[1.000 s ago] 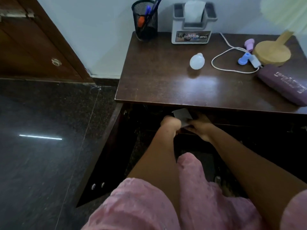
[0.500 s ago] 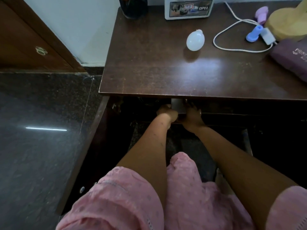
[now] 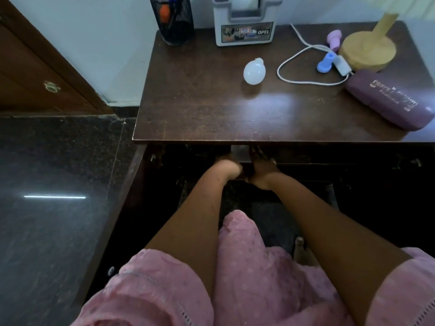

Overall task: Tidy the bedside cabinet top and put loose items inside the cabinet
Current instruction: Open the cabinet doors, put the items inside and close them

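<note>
The dark wooden bedside cabinet top [image 3: 211,109] carries a white bulb [image 3: 254,72], a looped white cable [image 3: 306,82], a blue plug piece [image 3: 326,63], a pink piece [image 3: 334,38] and a purple case [image 3: 390,100]. Below its front edge the cabinet stands open. My left hand [image 3: 229,165] and my right hand [image 3: 261,169] reach inside, close together, both on a flat pale item [image 3: 240,151]. The top's edge hides most of that item and my fingertips.
A black mesh pen holder [image 3: 174,22], a grey box marked OPEL [image 3: 244,31] and a wooden lamp base [image 3: 368,51] stand along the back. The cabinet door [image 3: 122,208] swings out to the left over the dark polished floor. A brown wooden door [image 3: 35,78] is at far left.
Both hands have pushed the flat pale item deeper under the cabinet top, so less of it shows. My head has moved closer and lower.
</note>
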A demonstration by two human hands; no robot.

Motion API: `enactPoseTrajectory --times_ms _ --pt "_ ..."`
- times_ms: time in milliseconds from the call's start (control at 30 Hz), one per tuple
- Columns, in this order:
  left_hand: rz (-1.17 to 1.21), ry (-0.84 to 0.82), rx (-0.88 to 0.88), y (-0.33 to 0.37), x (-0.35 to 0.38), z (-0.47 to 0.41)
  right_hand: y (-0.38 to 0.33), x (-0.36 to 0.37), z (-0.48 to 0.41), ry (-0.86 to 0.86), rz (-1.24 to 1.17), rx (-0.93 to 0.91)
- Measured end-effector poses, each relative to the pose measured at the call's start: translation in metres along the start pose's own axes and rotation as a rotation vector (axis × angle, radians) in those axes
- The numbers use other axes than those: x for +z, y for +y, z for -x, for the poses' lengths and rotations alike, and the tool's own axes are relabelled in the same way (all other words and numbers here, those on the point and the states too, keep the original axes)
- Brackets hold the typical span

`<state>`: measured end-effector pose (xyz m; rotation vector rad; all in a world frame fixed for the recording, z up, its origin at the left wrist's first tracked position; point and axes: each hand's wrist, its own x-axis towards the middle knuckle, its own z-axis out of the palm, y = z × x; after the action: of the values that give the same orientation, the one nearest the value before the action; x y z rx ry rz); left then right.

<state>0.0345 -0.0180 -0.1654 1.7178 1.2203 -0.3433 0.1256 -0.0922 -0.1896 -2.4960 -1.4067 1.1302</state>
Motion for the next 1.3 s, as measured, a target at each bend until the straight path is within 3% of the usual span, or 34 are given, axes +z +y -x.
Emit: enactPoseTrajectory --times_ms 167,233,367,400,500,567,633,733,900,1067,1200,1300 --pt "-0.155 -0.092 -0.017 0.025 -0.021 0.039 -0.02 -0.045 0.039 -0.282 0.141 -0.043" --pt "-0.212 -0.132 0.0 0.039 -0.031 0.06 -0.022 -0.072 0.059 -0.287 0.112 -0.081" --pt "-0.109 -0.216 0.179 0.07 -0.036 0.106 0.005 -0.127 0.097 -0.138 -0.107 -0.067" --pt "-0.033 -0.226 0.218 0.08 -0.032 0.117 0.016 -0.138 0.106 -0.046 -0.176 -0.06" --pt "0.169 -0.177 0.343 0.107 -0.007 0.136 0.058 -0.158 0.121 0.448 -0.219 -0.001" --pt "0.288 -0.144 0.387 0.121 0.01 0.14 0.086 -0.162 0.125 0.623 -0.124 0.134" --pt "0.398 -0.156 0.372 0.128 0.022 0.138 0.112 -0.162 0.126 0.629 0.002 0.256" --pt "0.423 -0.144 0.319 0.126 0.035 0.124 0.134 -0.161 0.124 0.602 0.089 0.298" --pt "0.397 -0.215 0.228 0.122 0.043 0.101 0.131 -0.174 0.116 0.701 -0.051 0.26" --pt "0.466 -0.245 0.131 0.117 0.038 0.088 0.116 -0.178 0.116 0.6 -0.187 0.272" --pt "0.567 -0.287 0.126 0.11 0.035 0.087 0.104 -0.177 0.131 0.357 -0.224 0.201" --pt "0.565 -0.345 0.134 0.101 0.027 0.093 0.096 -0.166 0.147 0.06 -0.44 0.157"
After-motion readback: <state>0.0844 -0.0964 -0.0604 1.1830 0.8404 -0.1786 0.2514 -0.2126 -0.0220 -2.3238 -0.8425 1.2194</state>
